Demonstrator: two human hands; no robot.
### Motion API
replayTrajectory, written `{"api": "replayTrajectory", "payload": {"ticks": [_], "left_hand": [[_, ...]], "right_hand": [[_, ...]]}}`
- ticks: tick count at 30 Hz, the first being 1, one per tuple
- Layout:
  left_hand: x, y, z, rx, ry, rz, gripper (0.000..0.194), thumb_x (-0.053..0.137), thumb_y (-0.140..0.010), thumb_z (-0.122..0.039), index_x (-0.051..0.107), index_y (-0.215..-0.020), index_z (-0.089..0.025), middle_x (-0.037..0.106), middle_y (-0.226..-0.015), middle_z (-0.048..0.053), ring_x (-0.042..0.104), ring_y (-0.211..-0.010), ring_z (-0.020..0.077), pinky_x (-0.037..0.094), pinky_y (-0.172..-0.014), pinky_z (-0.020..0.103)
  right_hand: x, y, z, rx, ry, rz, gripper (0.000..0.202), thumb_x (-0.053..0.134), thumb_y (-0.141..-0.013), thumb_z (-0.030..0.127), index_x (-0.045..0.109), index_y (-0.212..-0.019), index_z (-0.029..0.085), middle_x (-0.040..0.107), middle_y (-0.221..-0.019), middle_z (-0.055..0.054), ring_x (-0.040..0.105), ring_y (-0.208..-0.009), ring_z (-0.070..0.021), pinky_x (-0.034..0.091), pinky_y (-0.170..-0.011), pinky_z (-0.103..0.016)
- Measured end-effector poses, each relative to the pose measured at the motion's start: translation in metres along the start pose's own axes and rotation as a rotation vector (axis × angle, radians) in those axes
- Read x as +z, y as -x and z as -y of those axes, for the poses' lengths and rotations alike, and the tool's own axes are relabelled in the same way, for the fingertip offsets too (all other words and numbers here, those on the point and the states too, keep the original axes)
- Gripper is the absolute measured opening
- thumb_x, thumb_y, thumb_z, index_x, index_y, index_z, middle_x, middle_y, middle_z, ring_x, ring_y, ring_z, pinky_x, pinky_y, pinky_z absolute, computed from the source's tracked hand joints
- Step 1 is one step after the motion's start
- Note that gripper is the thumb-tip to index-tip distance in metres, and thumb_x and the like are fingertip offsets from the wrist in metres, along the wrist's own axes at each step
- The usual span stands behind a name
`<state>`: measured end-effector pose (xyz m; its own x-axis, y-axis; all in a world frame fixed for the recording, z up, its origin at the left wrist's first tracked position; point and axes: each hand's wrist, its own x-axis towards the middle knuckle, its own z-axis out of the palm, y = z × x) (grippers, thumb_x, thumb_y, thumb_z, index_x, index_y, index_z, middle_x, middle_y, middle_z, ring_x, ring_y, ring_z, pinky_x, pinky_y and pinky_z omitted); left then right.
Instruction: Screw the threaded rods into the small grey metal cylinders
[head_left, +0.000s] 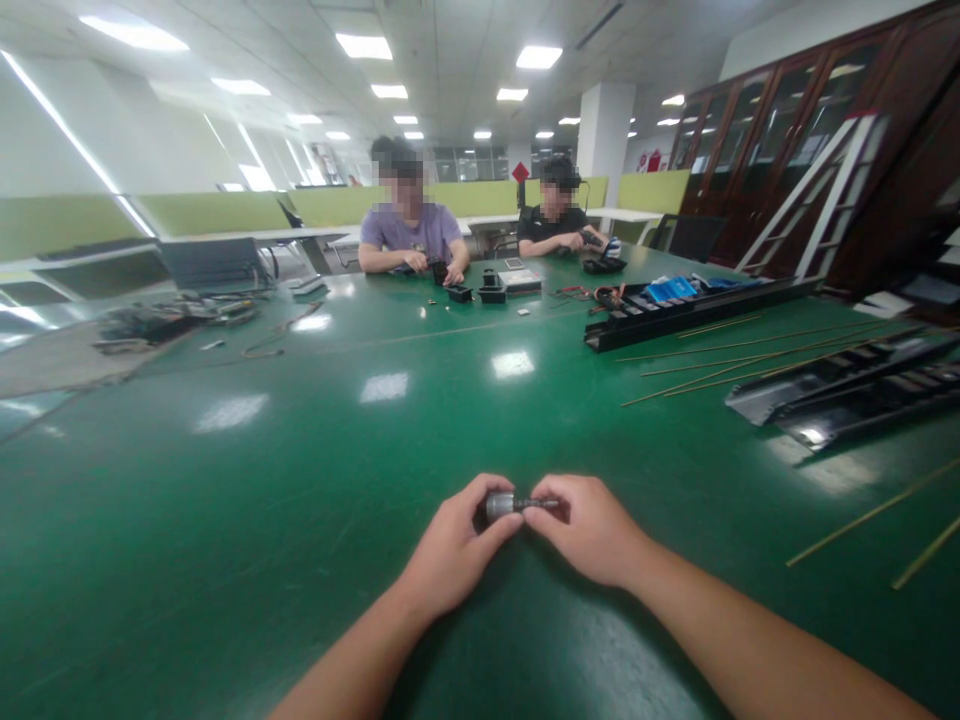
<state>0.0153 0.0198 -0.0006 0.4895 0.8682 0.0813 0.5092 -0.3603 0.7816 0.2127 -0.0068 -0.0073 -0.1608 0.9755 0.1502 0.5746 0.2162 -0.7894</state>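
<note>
Silvery metal forms the rounded body of a small cylindrical part point(501, 504), located directly ahead of the wearer, between the two hands. A dark, slim shaft point(529, 504) projects from it to the right. The left hand point(450, 550) curls thumb and fingers around the body; the right hand point(589, 525) holds the shaft in a narrow pinch. Whether the part touches the table point(322, 470) cannot be determined.

The table is green, smooth and glossy, with faint scuffs and reflected lamps. Its surface extends broadly leftward and forward of the hands, leaving ample room for movement. At right, thin straight brass-coloured rods point(870, 515) narrow that room. Beyond them lie black channels point(855, 412) with raised long edges.

Farther off, a long channel point(675, 320), black and straight-walled, carries blue packets point(670, 290) along its top; how deep they sit cannot be told. Near the far edge stand small black boxes point(491, 292), apparently open-topped, contents too small to verify. Behind these, a person in a purple shirt point(411, 225) handles a dark item; another person in black point(551, 230) sits to the right. Glass-fronted wooden cabinets point(757, 130) stand behind a white stepladder point(832, 200).
</note>
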Motion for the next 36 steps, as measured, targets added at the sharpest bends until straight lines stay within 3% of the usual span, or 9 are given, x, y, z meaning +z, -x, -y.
{"api": "replayTrajectory", "payload": {"ticks": [36], "left_hand": [[-0.0006,-0.0012,-0.0008,0.024,-0.029,-0.006,0.021,0.059,-0.09,-0.034,0.061,-0.107,-0.022,0.066,-0.1,0.001,0.061,-0.09,0.0193,0.045,-0.08,0.029]], "right_hand": [[-0.001,0.0012,0.0002,-0.015,-0.004,-0.013,0.014,0.062,-0.087,0.029,0.072,-0.083,0.019,0.069,-0.074,-0.001,0.059,-0.067,-0.0147,0.036,-0.059,-0.024]]}}
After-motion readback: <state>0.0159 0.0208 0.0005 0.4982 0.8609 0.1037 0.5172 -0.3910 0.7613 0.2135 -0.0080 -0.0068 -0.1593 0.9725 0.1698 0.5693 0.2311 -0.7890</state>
